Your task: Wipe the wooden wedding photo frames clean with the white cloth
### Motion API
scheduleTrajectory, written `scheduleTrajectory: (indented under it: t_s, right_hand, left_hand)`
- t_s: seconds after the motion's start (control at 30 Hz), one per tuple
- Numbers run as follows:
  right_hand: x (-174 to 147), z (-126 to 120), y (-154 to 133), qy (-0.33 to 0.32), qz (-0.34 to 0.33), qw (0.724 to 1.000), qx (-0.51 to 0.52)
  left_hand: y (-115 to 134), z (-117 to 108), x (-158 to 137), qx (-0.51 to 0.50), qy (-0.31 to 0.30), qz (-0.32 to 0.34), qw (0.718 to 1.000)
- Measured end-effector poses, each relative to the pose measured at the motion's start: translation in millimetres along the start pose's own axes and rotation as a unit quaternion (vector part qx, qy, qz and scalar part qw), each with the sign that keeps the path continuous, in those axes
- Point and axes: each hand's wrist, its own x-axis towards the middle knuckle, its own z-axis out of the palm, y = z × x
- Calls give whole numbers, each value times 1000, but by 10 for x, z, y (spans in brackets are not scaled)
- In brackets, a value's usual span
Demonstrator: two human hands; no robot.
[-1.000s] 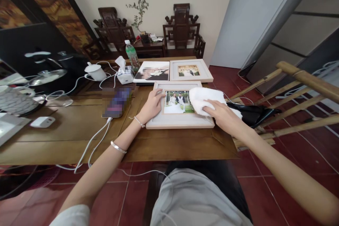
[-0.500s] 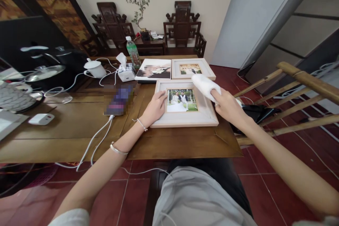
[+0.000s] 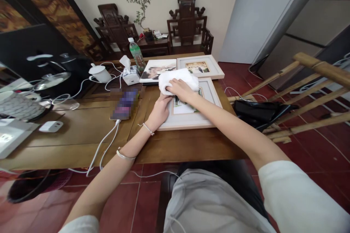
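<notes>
A light wooden picture frame (image 3: 186,119) with a wide white mat lies flat near the table's right end. My left hand (image 3: 160,110) is closed round its left edge, the thumb and fingertips partly hidden under a cloth. Bunched on the frame's upper left part is that white cloth (image 3: 182,76), which my right hand (image 3: 179,90) grips and presses from above. Cloth, right hand and forearm cover much of the photo inside. Just behind lie a second light frame (image 3: 218,69) holding a photo and a white-edged photo panel (image 3: 167,64).
A green-labelled bottle (image 3: 136,54) and a tissue box (image 3: 131,76) stand behind on the left. Left of my hands, a phone (image 3: 124,106) lies plugged into a white cable. Farther left are a lidded white cup (image 3: 100,74) and a charger (image 3: 50,126). A bamboo rack (image 3: 322,67) stands at right.
My right hand has carried the cloth from the frame's upper right corner left across it to the upper left. My left hand keeps its place on the left edge.
</notes>
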Motion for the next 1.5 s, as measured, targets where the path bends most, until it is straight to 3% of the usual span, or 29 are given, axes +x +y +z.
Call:
scheduleTrajectory:
  t_s: [0.2,0.43,0.53,0.7,0.93,1.13,1.3,1.4,1.5]
  right_hand:
    - [-123,-103,65,-42,22,999,-21]
    - [-759,-267,596,-104,96,984,-105]
    - [-988,-287,725,-101,110,981,-120]
    - [-1300,-373,502,-89,72,990,-77]
    - [-1807,-774,-23,-110,40,991,63]
    - [-1593,-543,228,-94,106,990,12]
    - [-1246,-253,573,-65,108,990,-57]
    - [-1220,-225,556,-71,97,990,-69]
    - [-1370,-342,356,-91,85,990,-62]
  left_hand:
    - [-83,30,-12,0,-13,-10,1000]
    - [-117,56,-37,1,-20,-28,999]
    - [-92,47,-49,-3,-18,-36,999]
    - [-82,40,-57,-4,-12,-41,999]
    - [-125,57,-34,-7,-9,-40,999]
    - [-122,32,-32,1,-29,-23,999]
    - [-125,33,-37,6,-28,-31,999]
    - [-140,57,-38,9,-26,-40,999]
    - [-146,73,-37,2,-23,-41,999]
